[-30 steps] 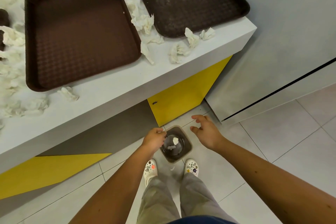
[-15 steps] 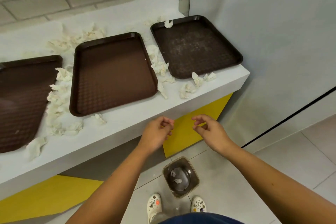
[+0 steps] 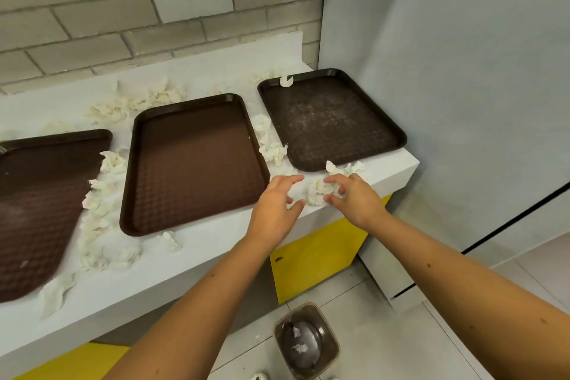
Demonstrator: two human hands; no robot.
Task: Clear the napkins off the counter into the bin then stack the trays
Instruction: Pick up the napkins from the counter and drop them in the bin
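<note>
1. The right hand [image 3: 356,199] curls its fingers and thumb round a crumpled napkin [image 3: 316,194] at the front edge of the counter [image 3: 185,265], just in front of the right tray [image 3: 333,120].
2. The left hand [image 3: 276,210] hovers just beside that napkin, fingers loosely spread and holding nothing. A white scrap shows by its thumb, but I cannot tell whether they touch.
3. The middle tray [image 3: 194,160] lies flat beside the right tray. The left tray [image 3: 40,200] is cut off by the picture's left edge.
4. Loose napkins [image 3: 271,148] fill the gap between the middle and right trays. A longer trail of napkins [image 3: 98,213] runs between the left and middle trays.
5. The bin [image 3: 333,348] stands on the floor below the counter's end, its near side cut off at the bottom. The pale scraps [image 3: 299,348] inside it are hard to make out.
</note>
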